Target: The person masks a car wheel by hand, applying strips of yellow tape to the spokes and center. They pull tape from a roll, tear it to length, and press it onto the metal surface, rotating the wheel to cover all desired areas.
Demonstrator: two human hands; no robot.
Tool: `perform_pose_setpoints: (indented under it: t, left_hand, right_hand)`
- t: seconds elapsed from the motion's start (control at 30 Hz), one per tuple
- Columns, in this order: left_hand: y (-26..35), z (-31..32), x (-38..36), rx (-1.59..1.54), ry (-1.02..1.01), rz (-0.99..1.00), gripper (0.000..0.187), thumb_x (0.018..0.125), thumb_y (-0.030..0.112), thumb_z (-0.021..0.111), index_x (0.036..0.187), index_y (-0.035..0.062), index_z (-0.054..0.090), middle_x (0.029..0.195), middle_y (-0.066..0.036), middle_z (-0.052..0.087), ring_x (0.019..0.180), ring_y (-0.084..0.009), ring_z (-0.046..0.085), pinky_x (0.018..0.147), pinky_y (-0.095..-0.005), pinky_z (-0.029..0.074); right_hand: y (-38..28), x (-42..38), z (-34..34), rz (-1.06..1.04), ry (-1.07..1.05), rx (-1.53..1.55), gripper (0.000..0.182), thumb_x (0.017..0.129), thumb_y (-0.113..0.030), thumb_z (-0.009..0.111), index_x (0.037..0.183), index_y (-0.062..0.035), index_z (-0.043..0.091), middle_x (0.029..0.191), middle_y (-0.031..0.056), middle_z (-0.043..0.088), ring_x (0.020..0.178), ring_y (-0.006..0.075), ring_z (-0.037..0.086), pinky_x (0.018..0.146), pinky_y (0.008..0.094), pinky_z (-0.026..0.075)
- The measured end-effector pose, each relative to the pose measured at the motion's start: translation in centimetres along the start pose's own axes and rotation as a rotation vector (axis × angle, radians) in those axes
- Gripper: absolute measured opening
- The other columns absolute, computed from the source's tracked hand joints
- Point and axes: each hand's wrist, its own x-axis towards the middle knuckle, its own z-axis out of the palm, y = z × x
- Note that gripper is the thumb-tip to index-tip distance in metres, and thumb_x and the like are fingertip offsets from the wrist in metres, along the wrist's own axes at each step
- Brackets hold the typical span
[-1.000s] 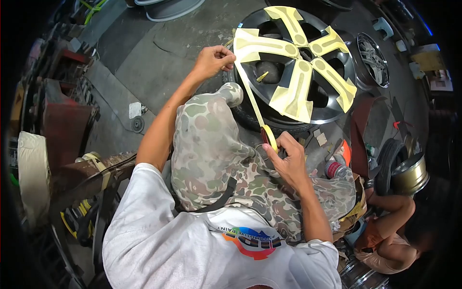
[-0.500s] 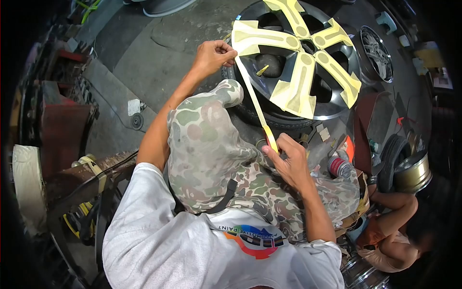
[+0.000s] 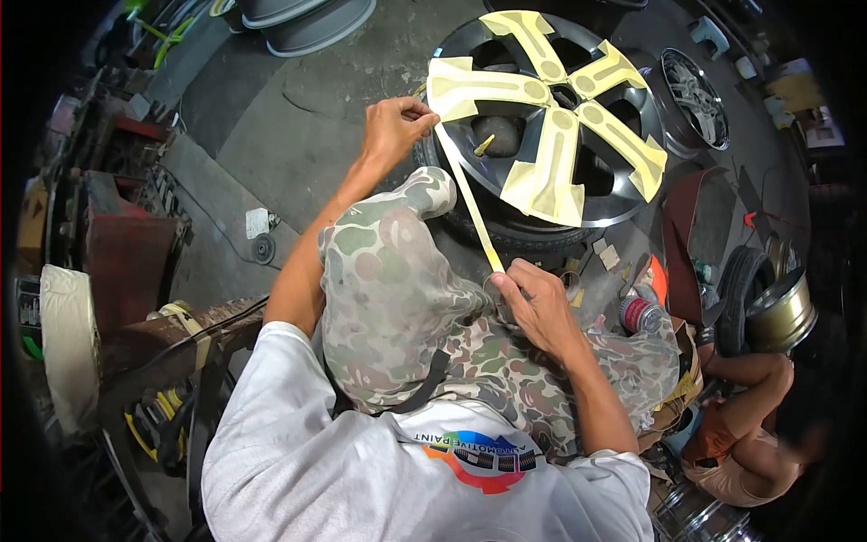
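Observation:
A strip of yellow masking tape [image 3: 470, 206] runs taut between my two hands. My left hand [image 3: 394, 129] pinches its upper end at the near left edge of the car wheel rim [image 3: 607, 210]. Lower down, over my camouflage trousers, the closed fingers of my right hand [image 3: 536, 303] grip the other end; what else lies inside them is hidden. Pale yellow masking [image 3: 547, 172] covers the rim's several spokes, with dark gaps between them. A small yellow scrap [image 3: 485, 144] sticks up in one gap. The rim lies face up on a tyre [image 3: 533, 240].
Another wheel rim [image 3: 694, 99] stands to the right, with a gold rim [image 3: 778, 312] and tyre [image 3: 746, 287] below it. A jar with a red label [image 3: 639, 313] sits by my right knee. Another person [image 3: 745, 434] crouches at lower right. A red metal cabinet [image 3: 126, 244] is at left.
The view has shifted slightly. The yellow and red piece that showed at my right fingertips is now out of sight, and that hand sits close against the strip's end. My left hand keeps its pinch.

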Motion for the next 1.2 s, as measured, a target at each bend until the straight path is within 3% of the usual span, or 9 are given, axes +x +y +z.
perform_pose_setpoints:
  t: [0.17,0.23,0.33,0.43,0.67,0.83,1.07,1.2]
  left_hand:
    - [-1.8,0.2,0.5,-0.099,0.097,-0.012,0.031,0.087,0.016,0.082,0.108,-0.0044,0.071,0.082,-0.011,0.075,0.068,-0.013,0.072,0.062,-0.0263,0.06]
    - [-2.5,0.3,0.7,-0.372,0.012,-0.18,0.034,0.087,0.022,0.083,0.103,-0.0047,0.07,0.086,-0.012,0.074,0.07,-0.0158,0.073,0.063,-0.0273,0.061]
    - [-1.9,-0.3,0.2,-0.507,-0.083,-0.345,0.038,0.088,0.029,0.083,0.101,-0.0038,0.07,0.088,-0.013,0.073,0.077,-0.018,0.074,0.068,-0.0281,0.061]
    - [-2.0,-0.3,0.3,-0.487,-0.162,-0.383,0.038,0.087,0.032,0.083,0.098,-0.0023,0.07,0.087,-0.012,0.072,0.079,-0.0168,0.072,0.07,-0.0274,0.06]
    - [-2.4,0.3,0.9,-0.475,-0.157,-0.301,0.029,0.087,0.026,0.082,0.092,-0.0007,0.071,0.08,-0.006,0.068,0.067,-0.01,0.061,0.059,-0.0223,0.049]
    - [-4.1,1.8,1.3,-0.344,-0.038,-0.085,0.022,0.089,0.021,0.08,0.091,0.0018,0.071,0.077,0.0,0.066,0.066,-0.005,0.056,0.058,-0.0193,0.043]
    - [-3.4,0.9,-0.3,-0.405,0.043,-0.066,0.02,0.092,0.021,0.076,0.093,0.0015,0.071,0.078,-0.001,0.067,0.067,-0.0053,0.057,0.06,-0.0203,0.045]
    - [-3.5,1.5,0.2,-0.463,0.031,-0.033,0.022,0.094,0.021,0.075,0.097,-0.0005,0.071,0.08,-0.003,0.069,0.071,-0.0088,0.063,0.065,-0.0233,0.053]
  right_hand:
    - [0.0,0.0,0.0,0.0,-0.014,0.009,0.033,0.1,-0.02,0.066,0.084,0.0076,0.057,0.076,0.0181,0.048,0.067,0.037,0.048,0.064,0.0432,0.042]
    - [-0.2,0.0,-0.1,0.015,-0.024,0.04,0.032,0.1,-0.019,0.065,0.084,0.0076,0.056,0.076,0.0177,0.047,0.066,0.0359,0.046,0.064,0.0426,0.041]
    - [-0.1,-0.1,0.1,0.02,-0.027,0.092,0.032,0.1,-0.017,0.065,0.083,0.0077,0.055,0.075,0.0168,0.046,0.065,0.0335,0.044,0.062,0.0414,0.04]
    - [0.4,-0.1,0.6,0.004,-0.021,0.113,0.032,0.099,-0.017,0.066,0.083,0.008,0.054,0.074,0.0161,0.044,0.064,0.0313,0.042,0.062,0.0405,0.039]
    - [0.3,-0.1,0.3,0.004,-0.011,0.106,0.033,0.099,-0.017,0.067,0.081,0.0075,0.054,0.074,0.0148,0.046,0.063,0.0283,0.043,0.06,0.0387,0.039]
    - [-0.3,0.0,-0.1,-0.035,-0.017,0.162,0.032,0.099,-0.016,0.066,0.08,0.0065,0.053,0.073,0.0134,0.046,0.062,0.0255,0.042,0.059,0.037,0.039]
    - [-0.7,-0.1,-0.4,-0.059,-0.01,0.215,0.032,0.097,-0.013,0.069,0.077,0.0046,0.05,0.07,0.0115,0.044,0.06,0.0217,0.04,0.057,0.0346,0.037]
    - [0.0,0.5,0.0,-0.018,0.064,0.107,0.033,0.096,-0.012,0.069,0.075,0.0045,0.05,0.069,0.0109,0.042,0.059,0.022,0.038,0.056,0.0355,0.035]
